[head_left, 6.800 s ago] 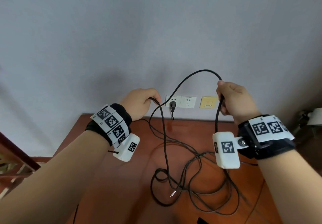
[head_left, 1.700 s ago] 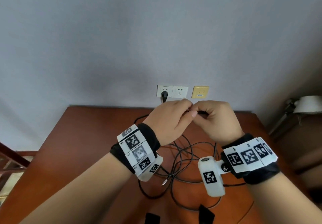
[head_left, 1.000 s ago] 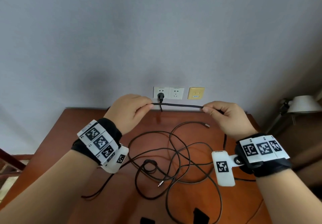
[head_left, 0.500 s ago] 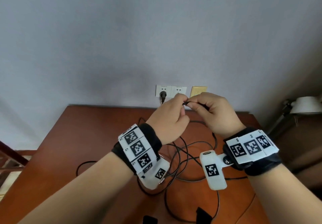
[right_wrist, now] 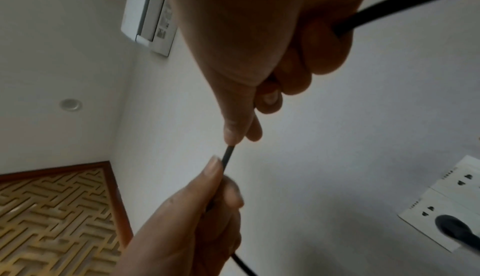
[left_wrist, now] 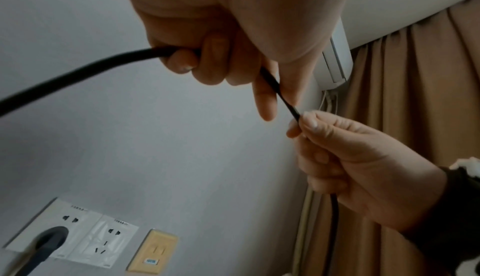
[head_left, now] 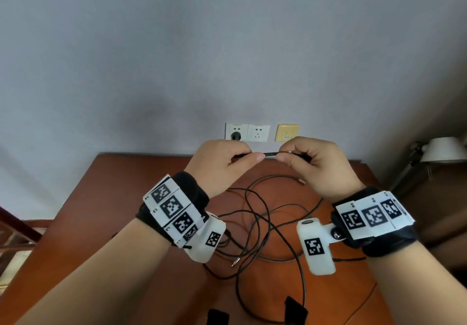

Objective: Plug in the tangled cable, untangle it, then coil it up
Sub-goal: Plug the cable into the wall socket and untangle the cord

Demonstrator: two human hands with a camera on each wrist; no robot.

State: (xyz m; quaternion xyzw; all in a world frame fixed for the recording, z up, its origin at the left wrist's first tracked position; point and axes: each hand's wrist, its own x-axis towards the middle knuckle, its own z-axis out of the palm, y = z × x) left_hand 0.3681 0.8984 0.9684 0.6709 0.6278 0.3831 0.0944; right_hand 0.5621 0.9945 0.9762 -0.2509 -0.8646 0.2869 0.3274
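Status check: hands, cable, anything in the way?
Left hand, right hand both pinch cable. Plug in socket. Loose tangle on table.

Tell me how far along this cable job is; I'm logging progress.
Done: the plug sits in the left wall socket. In hand: the left hand and right hand each pinch the black cable, a short stretch between them. Left: loops lie crossed on the table, so untangling is unfinished and coiling not started.

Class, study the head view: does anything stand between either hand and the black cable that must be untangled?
Nothing visible does. The left hand and the right hand both already pinch the black cable, with a short bare stretch between them. The rest lies looped on the wooden table below.
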